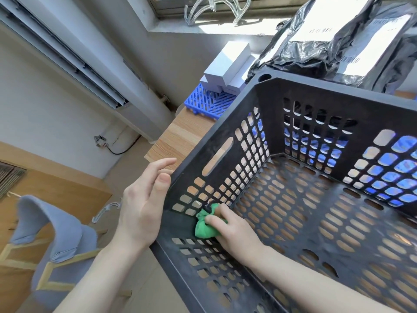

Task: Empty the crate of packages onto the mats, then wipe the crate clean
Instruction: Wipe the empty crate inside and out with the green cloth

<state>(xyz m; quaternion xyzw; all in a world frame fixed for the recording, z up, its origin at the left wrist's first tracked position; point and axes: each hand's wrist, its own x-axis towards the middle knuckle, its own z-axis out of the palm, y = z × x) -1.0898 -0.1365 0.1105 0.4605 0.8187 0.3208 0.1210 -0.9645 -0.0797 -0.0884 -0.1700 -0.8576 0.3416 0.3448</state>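
Observation:
A dark perforated plastic crate point(225, 136) stands on the wooden table, with nothing inside it. My right hand point(234, 229) reaches into its near left corner and presses a bunched green cloth point(204, 229) against the inner wall. My left hand point(144, 199) rests on the outside of that same corner, thumb on the rim, fingers spread. Behind the crate, black plastic packages with white labels point(338, 41) lie in a pile. White boxes point(228, 68) sit on a blue grid mat point(203, 102) at the far left of the table.
The wooden table point(180, 136) ends just left of the crate. A chair with a grey cover point(52, 240) stands below left on the floor. A wall unit point(67, 53) and a window sill with clear hangers point(214, 10) are beyond.

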